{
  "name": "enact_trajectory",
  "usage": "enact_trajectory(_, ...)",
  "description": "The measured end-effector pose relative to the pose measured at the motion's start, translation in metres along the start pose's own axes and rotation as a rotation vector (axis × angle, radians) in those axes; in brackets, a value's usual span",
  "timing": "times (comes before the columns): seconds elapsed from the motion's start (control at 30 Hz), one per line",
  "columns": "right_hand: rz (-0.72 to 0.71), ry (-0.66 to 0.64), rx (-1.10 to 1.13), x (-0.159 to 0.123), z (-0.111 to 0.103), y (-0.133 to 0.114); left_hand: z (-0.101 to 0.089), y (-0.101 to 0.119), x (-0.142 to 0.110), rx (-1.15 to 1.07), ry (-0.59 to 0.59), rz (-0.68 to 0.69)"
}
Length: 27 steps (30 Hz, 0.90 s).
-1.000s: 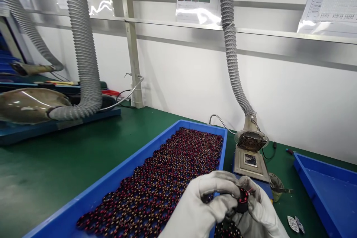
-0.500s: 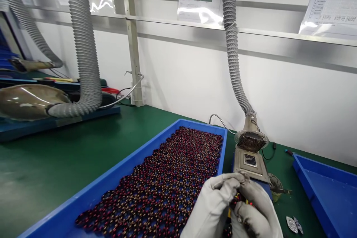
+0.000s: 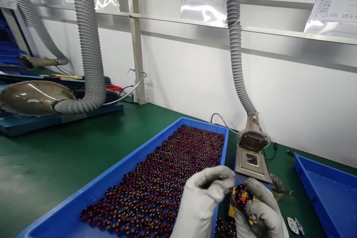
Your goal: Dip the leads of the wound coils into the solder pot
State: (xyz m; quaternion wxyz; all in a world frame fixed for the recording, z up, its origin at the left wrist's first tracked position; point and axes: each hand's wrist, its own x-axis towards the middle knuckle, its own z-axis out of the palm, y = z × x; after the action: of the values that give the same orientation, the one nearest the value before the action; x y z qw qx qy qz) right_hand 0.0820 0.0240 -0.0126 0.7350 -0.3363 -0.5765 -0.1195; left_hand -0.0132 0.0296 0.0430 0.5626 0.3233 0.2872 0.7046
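Observation:
My right hand (image 3: 262,208), in a whitish glove, pinches a small dark ring-shaped coil (image 3: 240,195) between thumb and fingers; red lit digits show through or just behind it. My left hand (image 3: 206,197), gloved alike, is beside it on the left, fingertips pressed together and a little apart from the coil. Whatever those fingertips hold, if anything, is too small to make out. Left of the hands, a long blue tray (image 3: 111,173) holds rows of similar dark coils (image 3: 164,178) with red and copper-coloured dots. More dark coils (image 3: 225,227) show just under my hands.
Beyond my hands stands a metal-topped box (image 3: 252,169) with a square opening, under a fume hood (image 3: 253,139) on a grey hose (image 3: 235,44). At right are a second blue tray (image 3: 323,193), a small cup (image 3: 277,187) and silvery metal scraps (image 3: 295,226) on the green table (image 3: 134,130).
My hands, together half a second ago, have parted: the left has drawn away to the left, and the coil in my right hand now shows. The view has shifted slightly.

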Motion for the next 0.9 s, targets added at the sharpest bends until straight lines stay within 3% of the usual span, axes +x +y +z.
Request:
enact_trajectory(0.1, 0.008, -0.005, 0.035, 0.000, 0.002, 0.000, -0.006, 0.008, -0.004, -0.079, 0.001, 0.104)
enact_trajectory(0.27, 0.017, -0.013, 0.031, -0.002, 0.001, 0.000, -0.001, 0.020, -0.004, 0.103, -0.176, -0.164)
enact_trajectory(0.4, 0.034, -0.056, 0.063, -0.004, 0.002, -0.001, 0.002, 0.014, -0.001, 0.109, -0.137, -0.163)
enact_trajectory(0.67, 0.475, -0.065, 0.415, -0.006, -0.001, -0.010, -0.015, 0.021, 0.012, -0.168, 0.058, 0.072)
enact_trajectory(0.77, 0.680, -0.136, 0.480, 0.010, -0.009, 0.000, -0.031, 0.026, 0.008, 0.003, 0.103, 0.071)
enact_trajectory(0.9, 0.836, -0.462, 0.390, 0.051, -0.018, 0.038, -0.065, 0.011, -0.012, 0.516, 0.005, -0.099)
